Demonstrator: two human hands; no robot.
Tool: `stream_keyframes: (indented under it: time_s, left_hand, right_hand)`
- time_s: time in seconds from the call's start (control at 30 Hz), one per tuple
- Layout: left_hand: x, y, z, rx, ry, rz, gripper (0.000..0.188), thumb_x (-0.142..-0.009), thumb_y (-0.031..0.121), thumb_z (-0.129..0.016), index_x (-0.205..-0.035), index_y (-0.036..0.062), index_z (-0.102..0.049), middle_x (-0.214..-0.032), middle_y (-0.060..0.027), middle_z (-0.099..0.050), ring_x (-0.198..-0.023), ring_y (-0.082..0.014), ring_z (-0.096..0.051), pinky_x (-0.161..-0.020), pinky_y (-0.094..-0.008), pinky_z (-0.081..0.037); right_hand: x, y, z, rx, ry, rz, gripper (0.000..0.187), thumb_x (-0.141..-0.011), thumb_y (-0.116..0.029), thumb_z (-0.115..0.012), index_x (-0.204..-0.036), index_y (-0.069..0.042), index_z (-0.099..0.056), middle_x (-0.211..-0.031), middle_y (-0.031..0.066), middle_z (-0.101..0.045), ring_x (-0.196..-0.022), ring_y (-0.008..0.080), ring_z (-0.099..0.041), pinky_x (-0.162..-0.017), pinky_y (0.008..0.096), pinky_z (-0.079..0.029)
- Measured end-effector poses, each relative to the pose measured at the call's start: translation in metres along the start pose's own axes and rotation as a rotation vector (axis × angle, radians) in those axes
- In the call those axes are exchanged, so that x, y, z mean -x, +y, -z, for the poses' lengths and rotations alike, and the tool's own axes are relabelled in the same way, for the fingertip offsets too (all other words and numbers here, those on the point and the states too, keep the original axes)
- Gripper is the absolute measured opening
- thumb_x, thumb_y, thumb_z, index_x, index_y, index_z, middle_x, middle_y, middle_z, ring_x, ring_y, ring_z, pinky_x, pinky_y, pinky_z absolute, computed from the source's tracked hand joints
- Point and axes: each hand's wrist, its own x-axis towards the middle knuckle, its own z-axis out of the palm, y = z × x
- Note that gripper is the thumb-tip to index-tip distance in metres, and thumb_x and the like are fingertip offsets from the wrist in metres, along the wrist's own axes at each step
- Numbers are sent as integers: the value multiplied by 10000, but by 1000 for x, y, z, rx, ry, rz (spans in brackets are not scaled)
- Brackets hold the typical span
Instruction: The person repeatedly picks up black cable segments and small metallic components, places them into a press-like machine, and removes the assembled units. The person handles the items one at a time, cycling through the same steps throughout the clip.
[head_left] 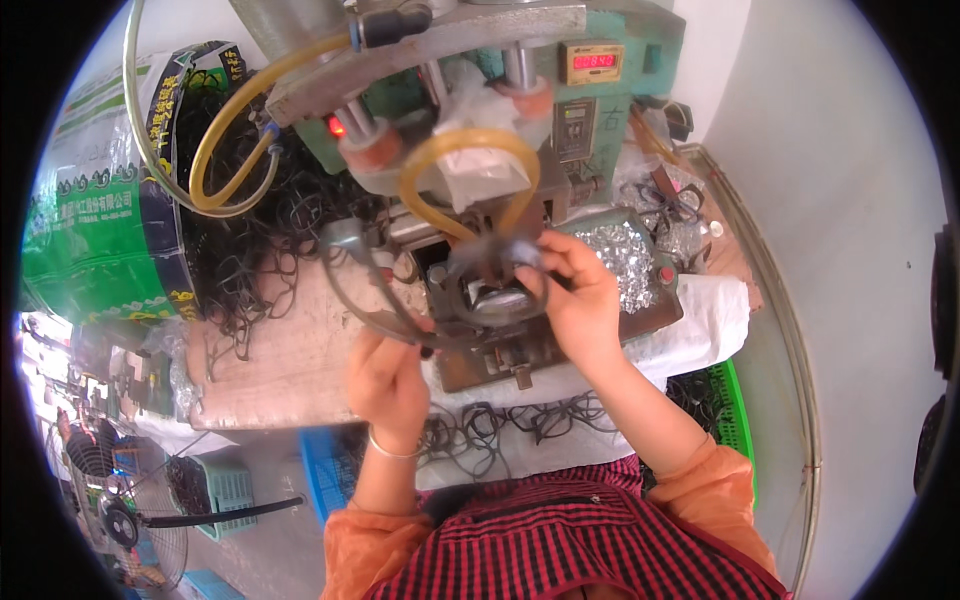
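My left hand (pixel 388 378) is closed, its fingers pinching a dark looped strap (pixel 372 312) at the front left of the press tooling. A blurred part of the strap curves up and to the left above this hand. My right hand (pixel 583 295) is closed too, thumb and fingers gripping the same strap where it meets the tooling under the press head (pixel 490 255). Motion smears the strap there, and I cannot make out how it sits in the tooling. The green bench press (pixel 625 75) stands directly in front of me, with a lit red digital counter (pixel 594 62).
A tray of small shiny metal pieces (pixel 622 262) sits right of the tooling. Tangled dark straps (pixel 290 215) spill from a green and white sack (pixel 100 190) at left. Yellow air hoses (pixel 225 110) hang above. Green (pixel 738 425) and blue (pixel 322 470) baskets stand below the table.
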Motion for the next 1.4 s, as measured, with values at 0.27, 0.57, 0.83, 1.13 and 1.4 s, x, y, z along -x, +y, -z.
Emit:
stream_keyframes:
  time_s: [0.27, 0.57, 0.83, 1.13, 1.4]
  left_hand:
    - [-31, 72, 58, 542, 572, -441, 229, -1011, 279, -576, -924, 82, -500, -819, -31, -482, -666, -171, -492, -587, -335, -446]
    - [-17, 13, -14, -113, -120, -221, 192, -761, -58, -776, -919, 42, -736, -847, -107, -697, -704, -238, -667, -606, -302, -540]
    - [-22, 4, -44, -74, -120, -399, 209, -720, -24, -840, -856, 71, -712, -795, -84, -670, -619, -224, -625, -517, -300, -489]
    - [-25, -3, -45, -42, -161, -392, 219, -722, -8, -832, -906, 60, -733, -791, -61, -678, -614, -211, -612, -508, -296, -464]
    - [6, 10, -17, -154, -152, -180, 260, -785, -89, -711, -1030, -2, -706, -980, -147, -708, -860, -270, -688, -750, -351, -555]
  right_hand:
    - [10, -27, -27, -238, -3, -192, 410, -853, 88, -661, -1253, 20, -601, -1027, 62, -710, -879, 73, -632, -801, 201, -492]
    - [1, -28, 49, 960, -104, 339, 298, -818, -54, -690, -1115, -61, -706, -1283, 229, -618, -1224, 393, -581, -983, 427, -499]
    - [-21, 27, 121, 1264, 128, 468, 94, -753, -103, -752, -828, -63, -710, -1101, 178, -674, -1161, 397, -587, -949, 460, -501]
    - [-17, 25, 105, 1357, 178, 427, 153, -730, -160, -799, -837, -83, -722, -1175, 109, -670, -1179, 342, -578, -888, 467, -502]
    - [-16, 22, 113, 1275, 176, 584, 80, -772, -71, -723, -847, -54, -699, -951, 125, -703, -974, 354, -650, -839, 445, -523]
